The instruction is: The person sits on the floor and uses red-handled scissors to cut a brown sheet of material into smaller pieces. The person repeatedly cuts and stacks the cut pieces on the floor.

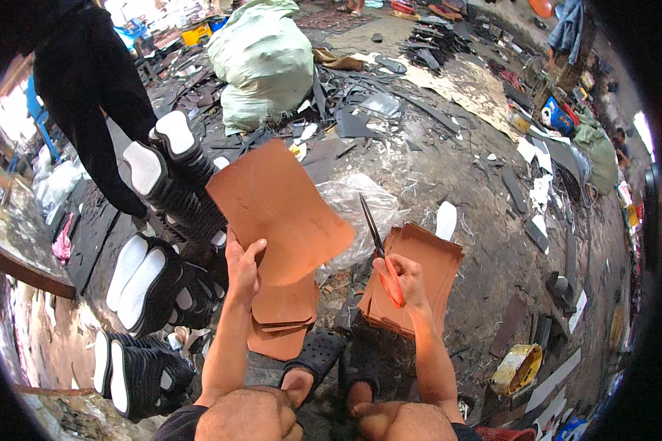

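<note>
My left hand point(244, 266) grips the lower left edge of a tan-orange sheet point(279, 209), thumb on its face; faint curved lines show on it. My right hand point(404, 283) is closed round the orange handles of a pair of scissors point(373, 228), whose dark blades point up and away, apart from the sheet. Beneath the right hand lies a stack of similar tan sheets point(426, 268) on the floor. Another pile of tan pieces point(281, 339) lies below the held sheet, partly hidden by it.
Stacks of black-and-white shoe soles point(143, 279) stand at the left, near a person in dark trousers point(88, 95). A big pale green sack point(261, 59) sits ahead. Clear plastic point(353, 198) and dark scraps litter the floor. A yellow container point(517, 370) lies at the right.
</note>
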Tool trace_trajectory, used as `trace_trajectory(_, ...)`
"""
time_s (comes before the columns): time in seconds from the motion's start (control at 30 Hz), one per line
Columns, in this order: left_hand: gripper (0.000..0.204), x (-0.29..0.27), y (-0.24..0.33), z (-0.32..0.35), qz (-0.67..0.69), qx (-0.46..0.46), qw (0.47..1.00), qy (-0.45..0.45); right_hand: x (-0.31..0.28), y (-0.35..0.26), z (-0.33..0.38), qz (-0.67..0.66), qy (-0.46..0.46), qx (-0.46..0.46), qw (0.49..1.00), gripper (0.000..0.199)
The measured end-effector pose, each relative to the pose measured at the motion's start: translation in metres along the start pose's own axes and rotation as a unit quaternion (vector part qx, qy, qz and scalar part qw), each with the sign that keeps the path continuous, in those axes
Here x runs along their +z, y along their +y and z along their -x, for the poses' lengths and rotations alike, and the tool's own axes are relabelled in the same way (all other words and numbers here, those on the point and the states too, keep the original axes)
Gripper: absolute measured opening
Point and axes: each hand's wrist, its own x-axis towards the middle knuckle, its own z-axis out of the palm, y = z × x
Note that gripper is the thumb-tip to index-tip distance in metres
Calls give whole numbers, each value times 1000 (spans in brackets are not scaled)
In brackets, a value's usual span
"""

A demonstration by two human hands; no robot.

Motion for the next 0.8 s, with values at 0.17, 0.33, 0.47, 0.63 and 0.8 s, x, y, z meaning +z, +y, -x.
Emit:
trace_trajectory(0.17,78,3,20,15,10,-158,980,-125,3,-38,-18,179,30,-7,983,44)
trace_trajectory(0.33,64,-4,10,24,11,-200,960,-196,2,-41,-20,154,27,-29,987,40)
trace_trajectory(0.47,54,39,-10,43,-24,-168,969,-181,22,-26,-2,-99,-4,54,994,45)
trace_trajectory(0.63,48,66,-45,32,133,-98,986,38,67,-14,23,-67,69,44,994,44)
trace_trajectory(0.8,33,3,-50,19,4,-172,980,97,44,-30,15,-204,59,143,967,38)
